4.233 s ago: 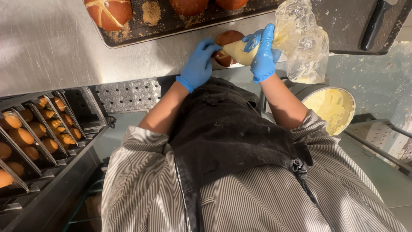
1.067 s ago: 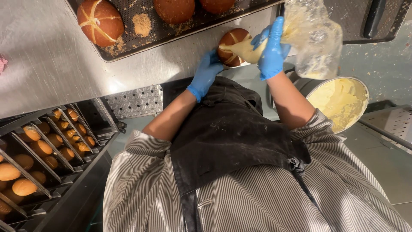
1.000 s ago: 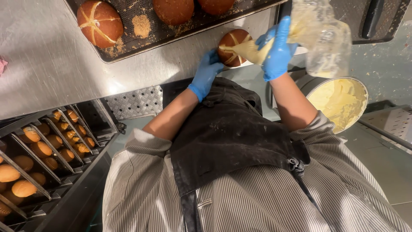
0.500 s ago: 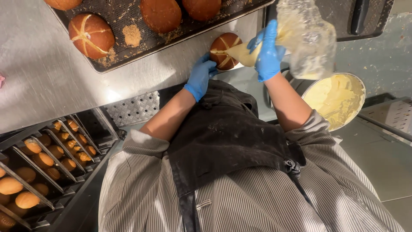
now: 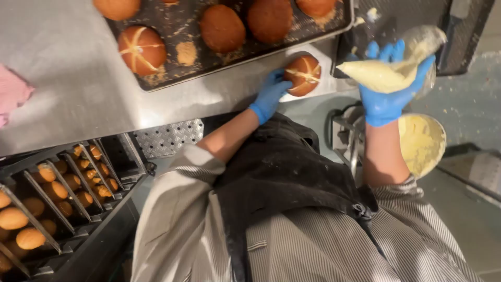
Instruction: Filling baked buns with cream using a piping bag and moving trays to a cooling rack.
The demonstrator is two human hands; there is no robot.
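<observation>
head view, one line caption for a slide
Gloved left hand steadies a cross-topped bun; right hand lifts a piping bag.
</observation>
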